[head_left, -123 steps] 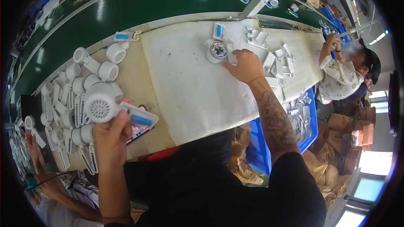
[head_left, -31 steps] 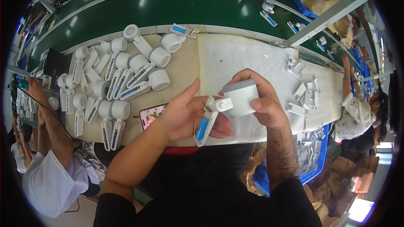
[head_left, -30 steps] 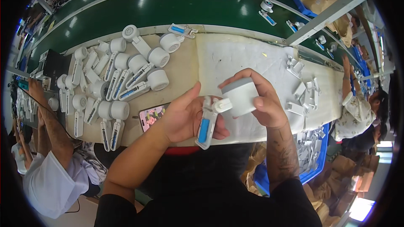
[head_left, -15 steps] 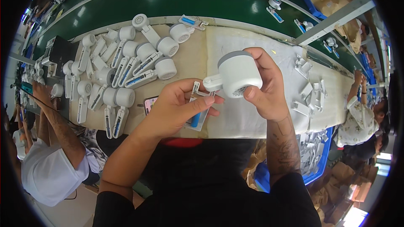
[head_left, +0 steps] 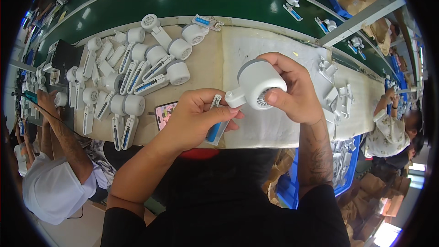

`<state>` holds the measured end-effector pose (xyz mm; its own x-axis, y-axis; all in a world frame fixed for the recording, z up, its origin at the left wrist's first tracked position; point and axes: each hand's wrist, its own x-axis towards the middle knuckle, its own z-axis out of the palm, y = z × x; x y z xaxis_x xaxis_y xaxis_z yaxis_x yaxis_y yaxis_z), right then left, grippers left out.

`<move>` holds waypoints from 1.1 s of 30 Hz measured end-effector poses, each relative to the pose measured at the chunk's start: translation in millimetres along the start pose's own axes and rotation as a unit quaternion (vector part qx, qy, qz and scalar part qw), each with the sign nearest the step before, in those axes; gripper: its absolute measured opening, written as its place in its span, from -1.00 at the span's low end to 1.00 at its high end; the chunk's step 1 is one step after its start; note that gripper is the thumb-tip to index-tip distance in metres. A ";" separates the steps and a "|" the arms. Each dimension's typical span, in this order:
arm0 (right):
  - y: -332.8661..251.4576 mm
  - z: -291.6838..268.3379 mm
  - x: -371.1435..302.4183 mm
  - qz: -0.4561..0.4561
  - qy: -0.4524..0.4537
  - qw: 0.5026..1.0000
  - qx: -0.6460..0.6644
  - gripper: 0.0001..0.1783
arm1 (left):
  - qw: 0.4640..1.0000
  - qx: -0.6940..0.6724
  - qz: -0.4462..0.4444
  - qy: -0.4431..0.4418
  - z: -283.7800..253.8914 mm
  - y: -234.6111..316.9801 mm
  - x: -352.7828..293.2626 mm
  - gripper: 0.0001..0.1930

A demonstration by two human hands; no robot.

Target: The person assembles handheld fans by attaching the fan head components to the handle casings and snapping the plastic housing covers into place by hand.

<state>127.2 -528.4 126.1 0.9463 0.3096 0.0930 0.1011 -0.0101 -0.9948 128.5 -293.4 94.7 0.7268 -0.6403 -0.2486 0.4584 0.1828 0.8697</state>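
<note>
My right hand [head_left: 292, 89] is closed around a white handheld fan head [head_left: 256, 82] with a grey rim, thumb on its slotted grille. A short white neck sticks out of the head toward my left hand [head_left: 201, 116]. That hand pinches an open fan handle [head_left: 216, 128] with a blue battery inside, thumb and fingers at its upper end beside the neck. My fingers partly hide where the neck and handle meet.
Several handheld fans [head_left: 177, 73] lie in a cluster on the table's left. Loose white plastic parts [head_left: 336, 96] are at the right, above a blue bin [head_left: 350, 174]. A phone [head_left: 164, 115] lies by my left wrist. Beyond runs a green conveyor [head_left: 206, 0]. People sit at both sides.
The fan head has tilted, so its grille now turns more toward the right and the viewer. Its neck has come closer to the handle and my left thumb.
</note>
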 end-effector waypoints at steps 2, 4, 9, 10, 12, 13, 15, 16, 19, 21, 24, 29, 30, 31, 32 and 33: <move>-12.7 -8.1 6.4 0.069 -0.053 0.996 -0.013 -0.30 | 0.999 -0.017 -0.032 0.012 4.7 -1.7 -2.5 -0.76; -20.3 -13.6 15.6 0.078 -0.112 0.990 -0.026 -0.38 | 0.997 -0.033 -0.069 0.021 9.6 -3.3 -5.2 -0.75; -31.0 -18.8 33.2 0.135 -0.202 0.964 -0.113 -0.42 | 0.998 0.013 -0.057 0.021 19.2 -1.8 -4.3 -0.73; -28.1 -19.2 36.0 0.136 -0.198 0.964 -0.110 -0.42 | 0.997 0.031 -0.061 0.026 20.6 -2.7 -4.1 -0.74; -25.1 -19.2 38.4 0.198 -0.209 0.949 -0.129 -0.47 | 0.996 0.045 -0.077 0.016 20.6 -5.9 -3.5 -0.73; -23.5 -18.5 38.3 0.196 -0.203 0.948 -0.145 -0.50 | 0.997 0.050 -0.057 0.022 21.3 -8.7 -3.2 -0.73; -10.3 -20.5 31.8 0.181 -0.181 0.956 -0.143 -0.51 | 0.996 0.038 -0.070 0.033 23.0 -9.8 2.2 -0.71; -5.3 -17.3 26.3 0.173 -0.155 0.963 -0.139 -0.49 | 0.995 0.060 -0.057 0.050 18.9 -14.1 2.4 -0.70; 36.4 -39.4 -11.4 0.052 -0.066 0.982 -0.171 -0.49 | 0.992 0.085 -0.033 0.092 8.1 -27.2 -7.7 -0.69; 56.4 -95.7 -52.8 0.005 0.141 0.973 -0.181 -0.51 | 0.988 0.051 -0.006 0.144 -1.3 -31.1 -24.3 -0.66; 91.3 -226.3 -143.6 0.007 0.474 0.727 -0.496 -0.35 | 0.981 0.005 0.009 0.192 -23.4 -38.8 -47.6 -0.59; 144.9 -319.4 -235.4 0.396 0.455 0.613 -0.509 -0.16 | 0.979 -0.010 0.033 0.202 -46.6 -47.6 -47.2 -0.58; 150.4 -317.6 -229.3 0.343 0.444 0.642 -0.522 -0.19 | 0.979 -0.003 0.043 0.197 -44.4 -46.3 -45.5 -0.57; 158.8 -310.6 -225.4 0.315 0.435 0.654 -0.532 -0.21 | 0.980 0.003 0.052 0.193 -39.3 -45.1 -43.9 -0.57; 163.9 -300.8 -219.9 0.287 0.428 0.662 -0.544 -0.23 | 0.980 0.003 0.054 0.192 -32.7 -45.8 -39.7 -0.55; 168.9 -289.9 -214.1 0.261 0.431 0.668 -0.548 -0.27 | 0.983 0.005 0.055 0.178 -26.9 -46.1 -35.9 -0.55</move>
<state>30.7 -872.1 -50.0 0.7183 -0.6655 0.2029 -0.5947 -0.7387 -0.3173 95.1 -258.8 52.1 0.9051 -0.3161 -0.2844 0.3635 0.2282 0.9032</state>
